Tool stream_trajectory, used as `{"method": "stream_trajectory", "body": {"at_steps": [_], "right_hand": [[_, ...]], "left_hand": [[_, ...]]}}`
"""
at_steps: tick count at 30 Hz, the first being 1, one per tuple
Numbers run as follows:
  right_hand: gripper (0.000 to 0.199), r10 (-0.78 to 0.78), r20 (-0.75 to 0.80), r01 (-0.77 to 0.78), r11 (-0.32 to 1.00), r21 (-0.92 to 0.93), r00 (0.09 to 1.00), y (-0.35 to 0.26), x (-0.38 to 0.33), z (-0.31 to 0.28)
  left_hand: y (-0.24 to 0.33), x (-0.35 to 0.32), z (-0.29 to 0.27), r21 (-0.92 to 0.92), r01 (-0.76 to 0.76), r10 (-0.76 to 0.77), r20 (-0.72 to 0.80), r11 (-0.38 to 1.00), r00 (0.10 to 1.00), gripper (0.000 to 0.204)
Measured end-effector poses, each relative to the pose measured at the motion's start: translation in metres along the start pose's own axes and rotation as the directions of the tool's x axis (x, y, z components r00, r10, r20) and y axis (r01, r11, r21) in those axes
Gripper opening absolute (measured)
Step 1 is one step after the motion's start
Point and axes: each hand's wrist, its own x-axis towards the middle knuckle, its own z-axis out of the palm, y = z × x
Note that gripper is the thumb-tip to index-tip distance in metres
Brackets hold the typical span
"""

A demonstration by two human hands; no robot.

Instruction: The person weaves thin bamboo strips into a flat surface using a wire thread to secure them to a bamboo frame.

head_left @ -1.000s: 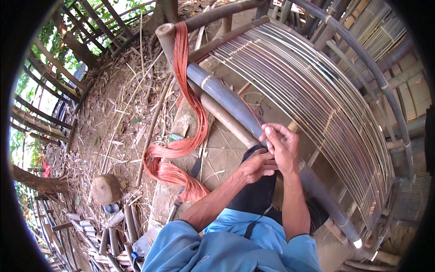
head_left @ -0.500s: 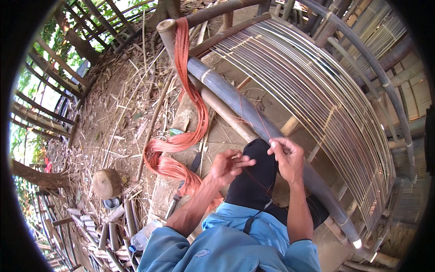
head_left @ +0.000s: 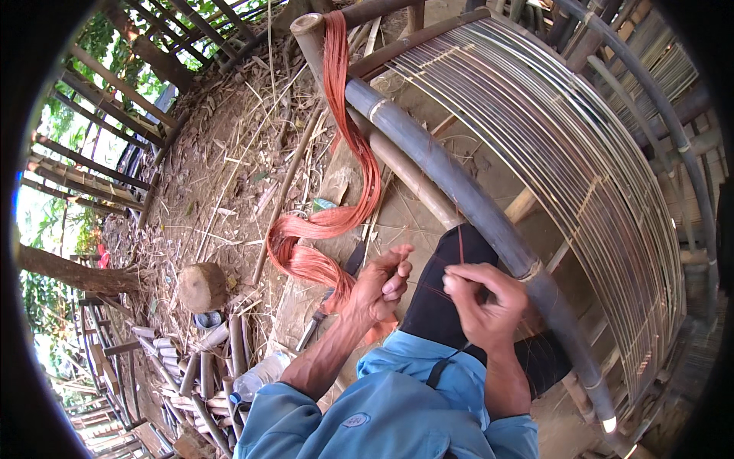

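Above my dark-trousered knee, my right hand [head_left: 489, 302] pinches a thin reddish strand [head_left: 461, 243], which runs up toward the thick dark bamboo pole [head_left: 474, 191]. My left hand [head_left: 382, 284] is a short way to the left, fingers curled in with thumb and forefinger together. Fine thread seems to cross between the hands, but I cannot make out whether the left fingers grip it. A long hank of orange-red strands [head_left: 359, 153] drapes over the far end of a bamboo post [head_left: 308, 29] and winds down to the ground beside my left forearm.
A slatted bamboo platform [head_left: 566, 153] spans the right side beyond the pole. On the ground at left are a wood stump [head_left: 202, 287], a clear plastic bottle [head_left: 264, 375] and cut bamboo pieces [head_left: 205, 375]. A bamboo fence [head_left: 99, 187] stands farther left.
My left fingers, spread before, have curled closed. My right hand has come down nearer my body, with the strand stretched above it. The whole view has shifted slightly.
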Motion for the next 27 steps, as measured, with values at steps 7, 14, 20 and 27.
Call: {"method": "stream_trajectory", "body": {"at_steps": [7,14,20,27], "right_hand": [[0.006,0.191,0.053,-0.180,0.971,-0.157,0.980,0.054,-0.017,0.020],[0.008,0.230,0.107,-0.208,0.960,-0.188,0.967,0.061,-0.020,0.020],[0.008,0.232,0.113,-0.205,0.956,-0.211,0.966,0.060,-0.021,0.020],[0.008,0.309,0.182,-0.272,0.941,-0.204,0.933,0.055,-0.025,0.018]], "left_hand": [[-0.009,-0.009,-0.003,-0.053,0.206,-0.192,0.205,0.977,0.960,0.038],[-0.003,-0.009,0.006,0.161,-0.013,0.013,0.002,0.987,1.000,0.034],[-0.006,-0.009,0.003,0.230,-0.188,0.192,0.002,0.955,0.981,0.023],[-0.007,-0.008,0.004,0.352,-0.244,0.280,-0.052,0.904,0.959,0.016]]}}
